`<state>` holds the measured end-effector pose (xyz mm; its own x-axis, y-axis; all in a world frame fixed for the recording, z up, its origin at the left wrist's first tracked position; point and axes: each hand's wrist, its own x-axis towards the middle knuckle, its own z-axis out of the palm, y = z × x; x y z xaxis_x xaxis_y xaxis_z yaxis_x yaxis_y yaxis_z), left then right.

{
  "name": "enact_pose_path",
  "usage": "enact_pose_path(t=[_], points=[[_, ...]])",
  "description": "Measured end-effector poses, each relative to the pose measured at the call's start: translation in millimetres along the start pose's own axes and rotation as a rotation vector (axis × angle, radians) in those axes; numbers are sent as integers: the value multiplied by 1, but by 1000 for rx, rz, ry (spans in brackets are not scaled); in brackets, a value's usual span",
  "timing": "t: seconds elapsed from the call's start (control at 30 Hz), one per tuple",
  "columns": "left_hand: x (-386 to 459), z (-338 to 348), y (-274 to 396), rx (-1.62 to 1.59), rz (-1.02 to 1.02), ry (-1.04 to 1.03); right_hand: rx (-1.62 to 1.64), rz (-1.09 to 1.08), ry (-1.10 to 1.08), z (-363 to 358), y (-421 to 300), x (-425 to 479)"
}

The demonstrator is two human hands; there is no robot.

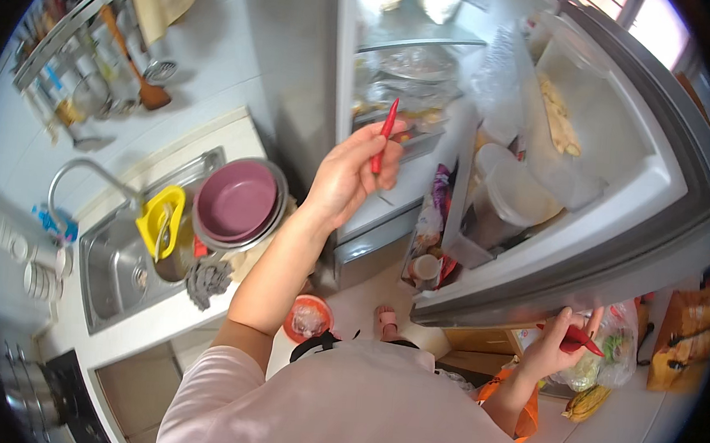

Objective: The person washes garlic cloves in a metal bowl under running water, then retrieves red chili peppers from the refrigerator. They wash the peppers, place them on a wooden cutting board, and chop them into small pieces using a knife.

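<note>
My left hand point(356, 166) is raised before the open refrigerator point(390, 162) and pinches a red chili pepper point(387, 134), its tip pointing up and its thin green stem hanging below the fingers. Lower at the right, my right hand point(559, 347) is closed around red chili peppers point(578, 341), next to the outer side of the refrigerator door point(572, 292). How many it holds cannot be told. Glass shelves inside the refrigerator carry wrapped food. In the door bins are a piece of ginger point(558, 115), a clear plastic container point(511, 189) and a lidded jar point(424, 268).
At the left, a steel sink point(119, 279) holds a yellow strainer basket point(160, 223), with a purple basin point(236, 201) beside it. A red bin point(309, 318) stands on the floor. Bagged vegetables point(611, 350) and a striped squash point(587, 403) lie at the right.
</note>
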<state>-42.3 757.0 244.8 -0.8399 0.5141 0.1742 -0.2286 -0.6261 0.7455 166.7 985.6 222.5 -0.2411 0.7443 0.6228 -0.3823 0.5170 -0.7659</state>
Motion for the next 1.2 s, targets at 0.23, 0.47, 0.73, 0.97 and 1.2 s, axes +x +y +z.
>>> enact_pose_path(t=[0.23,0.47,0.73,0.97,1.2], points=[[-86,-36,6,-74,82,91,638,151,-983,51,-5,-53],[-153,-50,-6,147,305,498,779,1730,-1506,170,-25,-83],[-221,-49,-29,427,290,1098,727,1922,-1905,227,-16,-151],[-294,-28,-35,369,414,1367,719,1532,-2278,209,-52,-240],[-396,-18,-37,489,112,1485,743,994,-2332,163,-101,-330]])
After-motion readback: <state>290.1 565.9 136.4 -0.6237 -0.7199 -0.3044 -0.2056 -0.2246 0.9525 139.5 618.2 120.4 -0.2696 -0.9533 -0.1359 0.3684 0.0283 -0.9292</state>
